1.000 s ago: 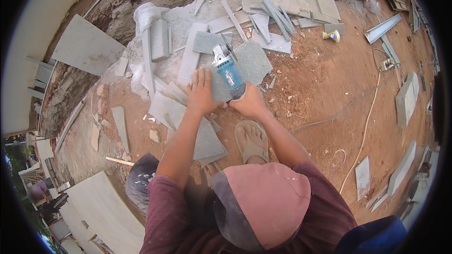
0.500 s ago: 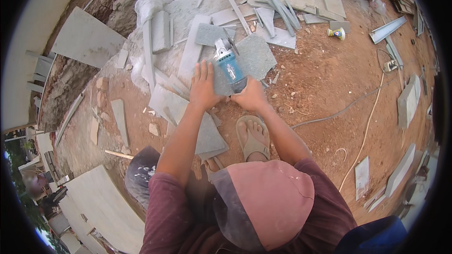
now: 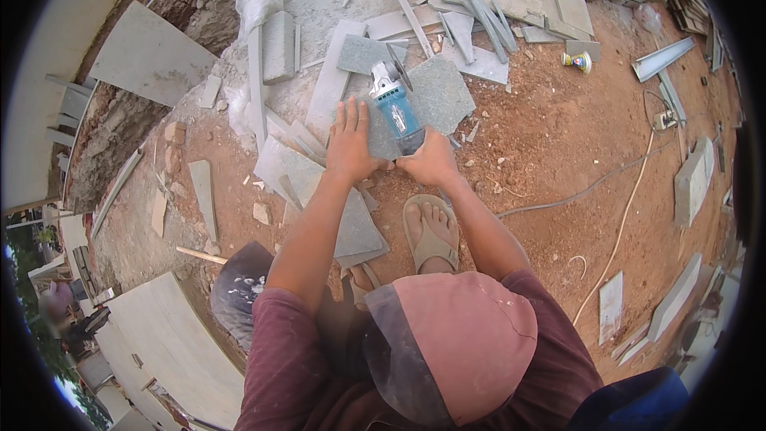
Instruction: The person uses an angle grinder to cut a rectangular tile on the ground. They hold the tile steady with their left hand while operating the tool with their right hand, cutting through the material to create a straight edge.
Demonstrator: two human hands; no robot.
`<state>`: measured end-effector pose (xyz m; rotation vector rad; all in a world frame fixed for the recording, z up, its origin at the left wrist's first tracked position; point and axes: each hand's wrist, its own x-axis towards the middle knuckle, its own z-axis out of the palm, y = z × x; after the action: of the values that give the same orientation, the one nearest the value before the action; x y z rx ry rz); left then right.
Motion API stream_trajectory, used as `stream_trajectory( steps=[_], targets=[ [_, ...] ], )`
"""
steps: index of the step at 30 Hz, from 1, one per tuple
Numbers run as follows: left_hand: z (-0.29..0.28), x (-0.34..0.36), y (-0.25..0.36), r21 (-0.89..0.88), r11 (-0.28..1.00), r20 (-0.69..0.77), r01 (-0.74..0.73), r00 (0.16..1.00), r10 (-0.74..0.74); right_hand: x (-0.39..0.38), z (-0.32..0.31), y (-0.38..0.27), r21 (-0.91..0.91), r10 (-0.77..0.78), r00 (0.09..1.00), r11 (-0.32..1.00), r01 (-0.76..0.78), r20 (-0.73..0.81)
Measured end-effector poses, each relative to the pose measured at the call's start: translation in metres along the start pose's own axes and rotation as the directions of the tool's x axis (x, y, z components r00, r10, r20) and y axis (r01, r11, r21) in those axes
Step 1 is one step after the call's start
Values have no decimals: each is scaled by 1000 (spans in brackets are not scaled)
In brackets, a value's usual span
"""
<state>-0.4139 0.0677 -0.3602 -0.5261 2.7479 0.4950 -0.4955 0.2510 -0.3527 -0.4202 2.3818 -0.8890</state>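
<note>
Right hand (image 3: 429,158), 1 o'clock, wraps rear of teal angle grinder (image 3: 399,116) at 12 o'clock over grey stone slab (image 3: 443,98), likely for control; left hand (image 3: 349,148), 11 o'clock, flat, gripping nothing, apparently bracing slab.

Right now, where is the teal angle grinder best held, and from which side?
Likely the dark rear end of the grinder, coming from the near side: its body points away, with the metal head and disc at the far end.
</note>
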Motion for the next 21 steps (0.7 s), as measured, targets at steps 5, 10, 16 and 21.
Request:
stream_trajectory(
  steps=[5,10,16,21],
  targets=[
    [-2,-2,-1,13,1000,7,8,1000,-8,0,1,-2,3,-6,1000,1000,6,8],
    [-2,-1,0,6,1000,17,10,1000,-10,3,1,0,-31,25,999,999,-24,31],
    [-2,0,0,12,1000,12,7,1000,-7,4,1,-1,-21,29,999,999,-28,45],
    [-1,0,0,-2,1000,5,11,1000,-11,7,2,1,-36,24,999,999,-22,35]
  ],
)
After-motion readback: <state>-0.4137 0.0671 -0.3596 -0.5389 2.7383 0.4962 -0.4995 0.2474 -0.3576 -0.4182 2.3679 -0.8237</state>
